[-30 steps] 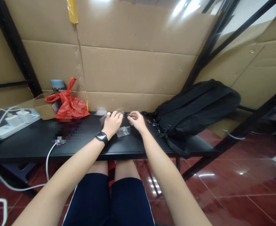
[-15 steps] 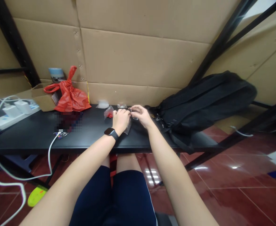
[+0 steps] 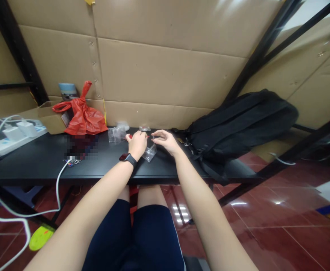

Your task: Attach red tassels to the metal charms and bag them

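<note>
Over the black table (image 3: 97, 165), my left hand (image 3: 137, 145) is closed round a small red piece (image 3: 130, 136); red shows on both sides of the fingers, the rest is hidden. Just right of it, my right hand (image 3: 167, 142) pinches a tiny thin shiny piece (image 3: 153, 136) between thumb and fingertips, too small to name. The hands are a short gap apart. Below and between them lies a small clear plastic bag (image 3: 149, 153). Left of my left hand rests another clear plastic bag (image 3: 115, 135), with whitish packets behind it near the wall.
A red plastic bag (image 3: 86, 118) and a cardboard box (image 3: 52, 118) stand at the back left. Further left is a white power strip (image 3: 15, 139) with chargers and cables. A black backpack (image 3: 244, 128) lies at the right. Cardboard (image 3: 165, 71) lines the back.
My hands have moved slightly apart, the left one going left. The red piece now shows at my left hand, and the left-hand clear bag lies flatter and further left.
</note>
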